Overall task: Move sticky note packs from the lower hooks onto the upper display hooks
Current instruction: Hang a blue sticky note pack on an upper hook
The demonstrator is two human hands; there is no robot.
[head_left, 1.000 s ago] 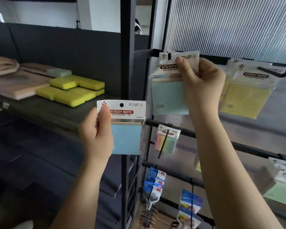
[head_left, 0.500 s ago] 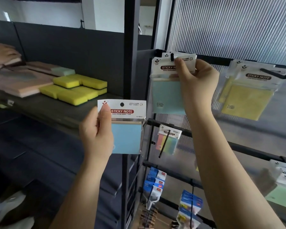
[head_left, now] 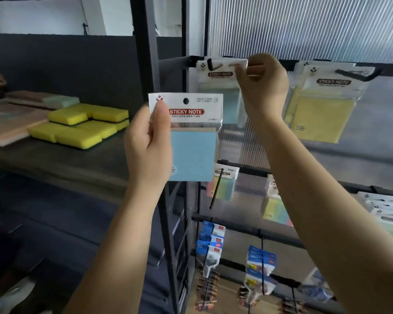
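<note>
Yellow sponges point(head_left: 84, 124) lie stacked on the dark shelf point(head_left: 61, 159) at far left. The left hand point(head_left: 149, 148) holds a blue sticky note pack point(head_left: 192, 141) upright: thumb pressed on the header card's left edge, fingers curled behind, the pad extending to the right of the thumb. Further right, the right hand point(head_left: 264, 87) pinches the header's right edge of a second blue pack point(head_left: 218, 87), which hangs on the upper hook point(head_left: 210, 64), left of the fingers. Yellow packs point(head_left: 322, 114) hang beyond, on the neighbouring hook point(head_left: 359, 75).
</note>
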